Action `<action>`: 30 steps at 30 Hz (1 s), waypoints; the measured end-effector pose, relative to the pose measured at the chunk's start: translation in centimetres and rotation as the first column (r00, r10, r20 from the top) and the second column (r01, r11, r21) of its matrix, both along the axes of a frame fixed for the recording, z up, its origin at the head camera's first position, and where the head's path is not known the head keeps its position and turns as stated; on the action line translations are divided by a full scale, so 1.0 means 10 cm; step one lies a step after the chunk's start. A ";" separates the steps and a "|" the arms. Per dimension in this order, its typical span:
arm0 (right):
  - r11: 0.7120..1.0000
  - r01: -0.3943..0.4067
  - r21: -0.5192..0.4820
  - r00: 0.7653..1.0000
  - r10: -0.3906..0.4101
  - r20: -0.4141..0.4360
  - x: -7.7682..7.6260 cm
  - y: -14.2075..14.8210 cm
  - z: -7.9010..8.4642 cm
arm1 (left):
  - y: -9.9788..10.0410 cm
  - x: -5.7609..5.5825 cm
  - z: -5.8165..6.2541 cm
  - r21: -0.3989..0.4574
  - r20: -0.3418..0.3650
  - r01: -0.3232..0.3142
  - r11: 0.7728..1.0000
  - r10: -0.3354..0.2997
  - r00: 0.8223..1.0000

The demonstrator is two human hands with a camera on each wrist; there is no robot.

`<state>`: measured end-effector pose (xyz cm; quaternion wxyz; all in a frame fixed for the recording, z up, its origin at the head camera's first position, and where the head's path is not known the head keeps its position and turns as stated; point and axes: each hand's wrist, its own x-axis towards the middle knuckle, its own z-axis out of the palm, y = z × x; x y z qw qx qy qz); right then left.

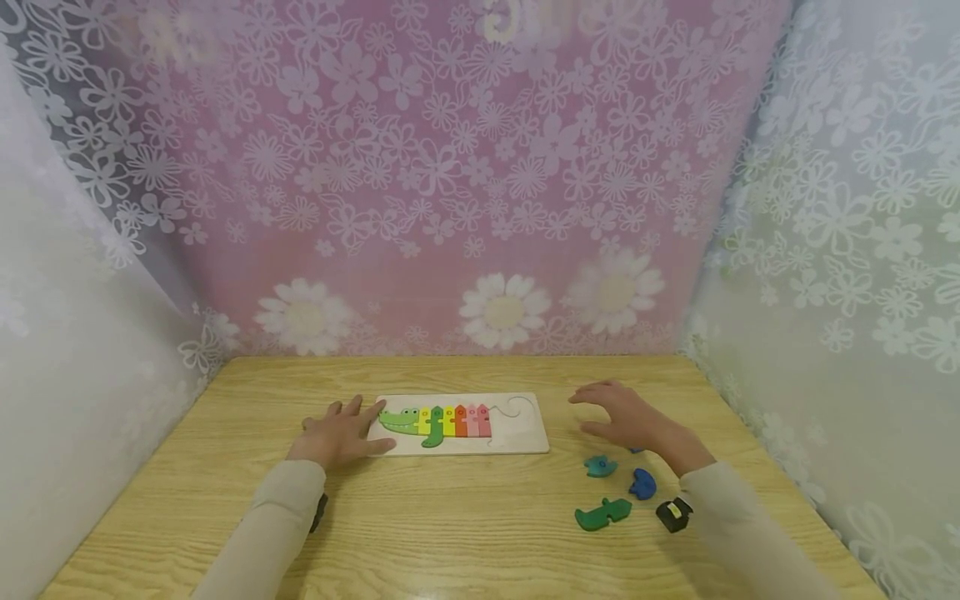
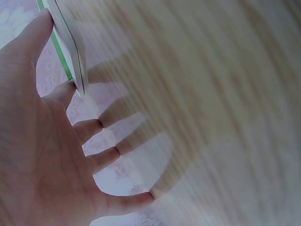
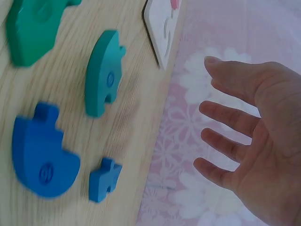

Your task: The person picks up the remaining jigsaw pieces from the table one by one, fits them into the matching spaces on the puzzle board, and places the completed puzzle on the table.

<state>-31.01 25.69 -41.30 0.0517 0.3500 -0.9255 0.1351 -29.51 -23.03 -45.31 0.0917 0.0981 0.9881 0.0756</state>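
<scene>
A pale wooden puzzle board (image 1: 517, 433) lies on the table with a crocodile partly filled in. Its green head (image 1: 401, 422) and several yellow, green, red and pink body pieces (image 1: 461, 421) sit in place; a tail outline shows bare at the right. My left hand (image 1: 341, 437) spreads its fingers at the board's left end, thumb and index finger touching it and the other fingertips on the table. Right of the board, my right hand (image 1: 626, 417) hovers with relaxed, parted fingers and holds nothing. The right wrist view shows that empty palm too (image 3: 268, 141).
Loose puzzle pieces lie at the right: a teal one (image 3: 103, 75), a rounded blue one (image 3: 44, 155), a small blue one (image 3: 104, 181) and a long green one (image 1: 603, 514). A black wrist device (image 1: 674, 514) is by the right sleeve. Flowered curtains (image 1: 450, 208) surround the table.
</scene>
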 end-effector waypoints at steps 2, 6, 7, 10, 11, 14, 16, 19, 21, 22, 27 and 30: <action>1.000 -0.003 0.002 1.000 0.003 -0.017 0.00 0.05 -0.01 | 0.00 0.00 0.00 0.001 0.001 -0.002 1.000 0.002 1.000; 1.000 -0.003 0.006 0.999 0.004 -0.041 0.02 0.13 -0.03 | 0.00 -0.01 -0.01 0.002 0.004 -0.004 1.000 0.004 1.000; 1.000 -0.001 0.009 0.999 0.001 -0.042 0.03 0.15 -0.03 | 0.00 -0.02 -0.02 0.003 0.005 -0.004 1.000 0.004 1.000; 1.000 0.004 0.006 0.999 -0.004 -0.036 0.08 0.20 -0.03 | -0.01 -0.02 -0.03 0.005 0.004 -0.004 1.000 0.004 1.000; 1.000 0.004 0.005 0.999 -0.004 -0.036 0.09 0.22 -0.03 | -0.01 -0.02 -0.03 0.006 0.003 -0.004 1.000 0.004 1.000; 1.000 0.013 0.003 0.999 -0.013 -0.032 0.14 0.26 -0.03 | -0.02 -0.02 -0.04 0.007 0.003 -0.005 1.000 0.005 1.000; 1.000 0.022 0.004 0.999 -0.022 -0.034 0.17 0.29 -0.03 | -0.02 -0.02 -0.03 0.007 0.004 -0.005 1.000 0.005 1.000; 1.000 0.030 0.005 0.999 -0.030 -0.043 0.18 0.34 -0.04 | -0.02 -0.02 -0.03 0.008 0.002 -0.004 1.000 0.004 1.000; 0.999 0.036 0.009 0.998 -0.036 -0.051 0.19 0.38 -0.05 | -0.02 -0.01 -0.03 0.010 -0.002 -0.004 1.000 0.004 1.000; 0.999 0.039 0.010 0.998 -0.038 -0.051 0.19 0.40 -0.06 | -0.02 -0.01 -0.03 0.010 -0.004 -0.004 1.000 0.004 1.000; 0.998 0.053 0.016 0.999 -0.053 -0.012 0.21 0.49 -0.10 | -0.02 -0.01 -0.04 0.009 -0.004 -0.003 1.000 0.003 1.000; 0.999 0.047 0.013 0.999 -0.047 -0.004 0.23 0.53 -0.12 | -0.02 -0.01 -0.04 0.009 0.004 -0.001 1.000 0.001 1.000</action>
